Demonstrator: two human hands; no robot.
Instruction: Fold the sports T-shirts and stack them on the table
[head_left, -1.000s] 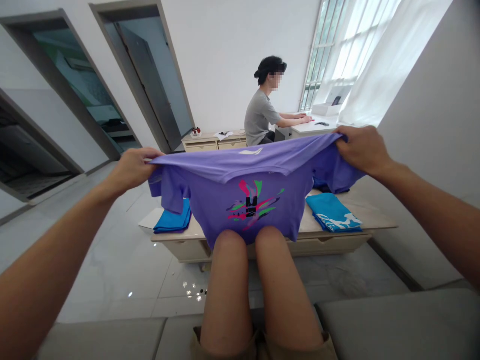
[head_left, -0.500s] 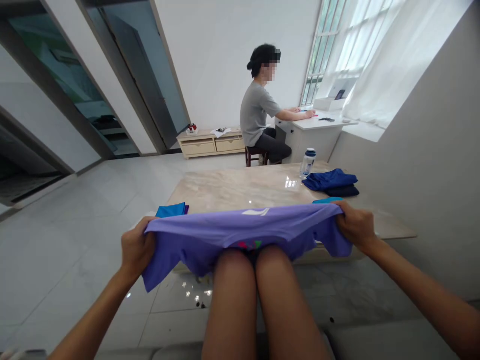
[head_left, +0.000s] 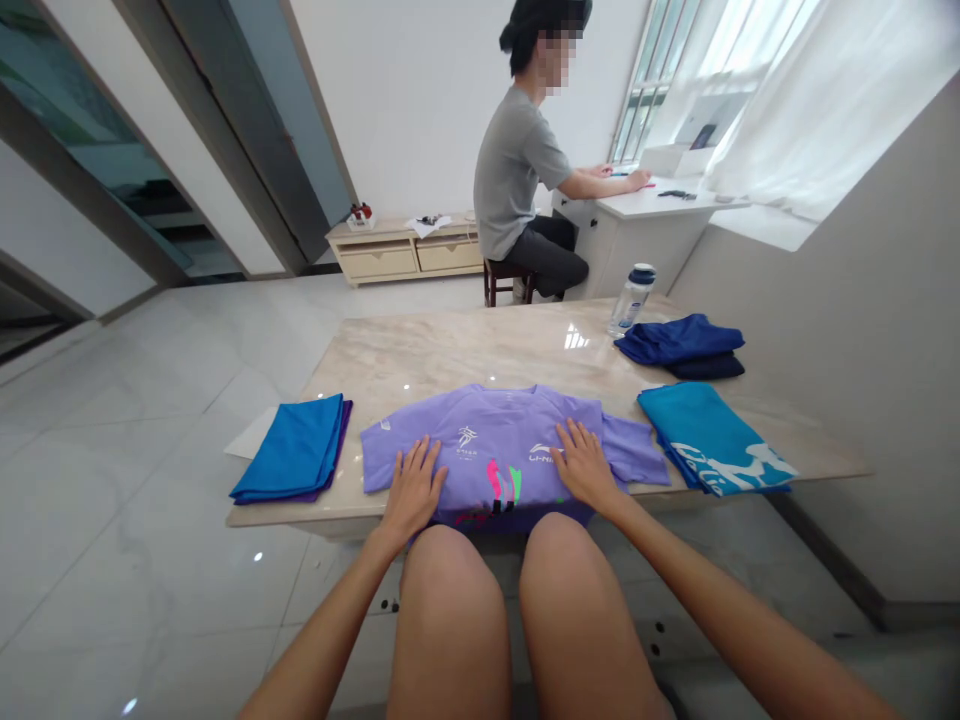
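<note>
A purple T-shirt [head_left: 502, 430] lies spread on the marble-patterned table [head_left: 420, 350], printed front up, collar at the far side. Its lower part hangs over the near edge by my knees. My left hand [head_left: 412, 490] rests flat on the shirt's left side, fingers spread. On the right side of the chest, beside the white logo, my right hand [head_left: 585, 465] also lies flat and open. Left of the shirt is a folded blue garment [head_left: 289, 445] on top of a dark purple one. To the right sits a folded teal garment [head_left: 697, 420] with white print.
A water bottle [head_left: 631, 302] and dark blue clothes [head_left: 679, 342] stand at the table's far right. Beyond, a person in a grey shirt [head_left: 517, 165] sits on a stool at a white desk [head_left: 645, 205]. A low wooden cabinet [head_left: 375, 262] is against the wall.
The purple shirt, held stretched up by both hands before, now lies on the table. Both hands have let go, moved inward and flattened on it. The view has tilted down.
</note>
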